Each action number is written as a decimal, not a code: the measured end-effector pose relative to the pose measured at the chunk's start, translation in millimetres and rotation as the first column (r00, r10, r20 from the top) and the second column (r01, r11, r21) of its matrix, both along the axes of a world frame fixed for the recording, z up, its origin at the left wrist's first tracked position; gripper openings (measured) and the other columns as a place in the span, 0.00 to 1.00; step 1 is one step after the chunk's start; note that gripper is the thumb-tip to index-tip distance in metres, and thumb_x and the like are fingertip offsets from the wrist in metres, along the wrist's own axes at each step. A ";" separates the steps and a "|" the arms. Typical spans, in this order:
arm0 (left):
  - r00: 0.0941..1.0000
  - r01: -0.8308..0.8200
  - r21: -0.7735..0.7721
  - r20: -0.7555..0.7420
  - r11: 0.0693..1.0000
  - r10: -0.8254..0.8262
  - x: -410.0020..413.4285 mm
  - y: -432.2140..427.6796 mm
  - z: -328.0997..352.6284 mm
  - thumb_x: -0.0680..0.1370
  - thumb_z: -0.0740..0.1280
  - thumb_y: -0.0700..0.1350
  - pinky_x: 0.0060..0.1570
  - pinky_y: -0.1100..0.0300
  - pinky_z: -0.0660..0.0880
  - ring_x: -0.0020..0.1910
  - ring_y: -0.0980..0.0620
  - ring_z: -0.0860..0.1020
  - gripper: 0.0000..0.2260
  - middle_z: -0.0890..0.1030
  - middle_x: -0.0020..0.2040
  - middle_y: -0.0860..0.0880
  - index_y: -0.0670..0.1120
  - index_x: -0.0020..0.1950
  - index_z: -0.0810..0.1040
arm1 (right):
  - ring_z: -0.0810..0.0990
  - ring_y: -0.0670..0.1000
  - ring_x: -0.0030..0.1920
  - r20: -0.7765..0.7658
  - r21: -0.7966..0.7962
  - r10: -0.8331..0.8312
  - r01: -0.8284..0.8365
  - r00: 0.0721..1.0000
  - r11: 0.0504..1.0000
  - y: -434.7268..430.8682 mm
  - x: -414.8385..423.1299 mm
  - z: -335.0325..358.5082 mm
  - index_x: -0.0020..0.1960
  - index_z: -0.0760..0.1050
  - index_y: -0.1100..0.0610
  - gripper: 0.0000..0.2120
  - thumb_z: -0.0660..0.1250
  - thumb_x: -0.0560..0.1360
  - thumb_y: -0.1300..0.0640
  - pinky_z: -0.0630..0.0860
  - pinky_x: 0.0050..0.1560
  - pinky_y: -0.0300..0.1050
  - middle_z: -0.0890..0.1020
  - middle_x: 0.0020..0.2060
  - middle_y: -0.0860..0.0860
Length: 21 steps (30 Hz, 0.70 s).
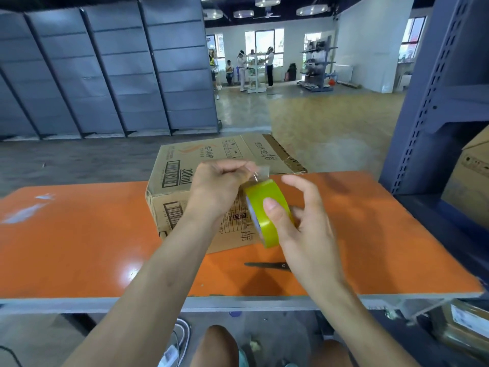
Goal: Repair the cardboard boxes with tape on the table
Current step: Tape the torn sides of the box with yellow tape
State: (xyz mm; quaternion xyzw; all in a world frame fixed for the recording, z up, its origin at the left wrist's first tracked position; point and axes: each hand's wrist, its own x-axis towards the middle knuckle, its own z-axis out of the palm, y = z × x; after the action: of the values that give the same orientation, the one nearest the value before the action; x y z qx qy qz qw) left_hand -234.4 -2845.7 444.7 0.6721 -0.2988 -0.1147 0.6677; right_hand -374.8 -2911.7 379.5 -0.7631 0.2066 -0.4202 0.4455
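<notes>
Holding tape roll [260,193] before the cardboard box [172,176], right hand [304,226] half-hides scissors [267,265]

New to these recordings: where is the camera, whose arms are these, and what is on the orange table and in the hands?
No machine here. The one picture comes from a wide-angle camera worn on a person's head, looking forward and down, so the bare arms are the wearer's own. The right hand grips a roll of glossy yellow-green packing tape; the left hand pinches its clear free end, pulled slightly off. On the orange table stands a brown printed cardboard box, and black scissors lie near the right wrist.
</notes>
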 end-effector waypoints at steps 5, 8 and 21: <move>0.995 -0.092 0.013 0.046 0.996 0.091 5.1 -8.8 -7.4 0.74 0.77 0.52 0.66 0.51 0.75 0.55 0.55 0.84 0.01 0.87 0.46 0.57 0.57 0.43 0.88 | 0.80 0.40 0.37 -0.008 -0.032 -0.057 0.057 0.998 0.998 10.5 -1.9 4.3 0.62 0.71 0.41 0.11 0.63 0.80 0.43 0.77 0.40 0.46 0.82 0.36 0.43; 0.984 -0.156 0.016 0.092 0.988 0.154 7.6 -15.8 -9.6 0.72 0.74 0.59 0.66 0.50 0.75 0.57 0.54 0.83 0.05 0.87 0.48 0.60 0.62 0.46 0.87 | 0.80 0.43 0.37 -0.053 -0.054 -0.055 0.052 0.997 0.997 7.6 -3.8 10.9 0.62 0.71 0.37 0.12 0.65 0.79 0.42 0.78 0.40 0.46 0.82 0.38 0.47; 0.749 -0.485 0.115 0.567 0.867 0.343 0.6 -20.9 -7.5 0.80 0.68 0.56 0.47 0.52 0.77 0.49 0.43 0.82 0.08 0.86 0.51 0.53 0.57 0.49 0.86 | 0.75 0.39 0.63 -0.110 -0.075 -0.011 0.002 0.994 0.997 1.7 11.6 21.8 0.68 0.74 0.44 0.18 0.67 0.80 0.47 0.72 0.63 0.39 0.79 0.63 0.37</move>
State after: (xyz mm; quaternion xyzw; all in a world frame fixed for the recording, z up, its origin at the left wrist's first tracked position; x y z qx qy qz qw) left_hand -233.7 -2866.6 437.1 0.8067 -0.2956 0.1895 0.4754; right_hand -363.2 -2910.0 401.2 -0.8005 0.2175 -0.3864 0.4032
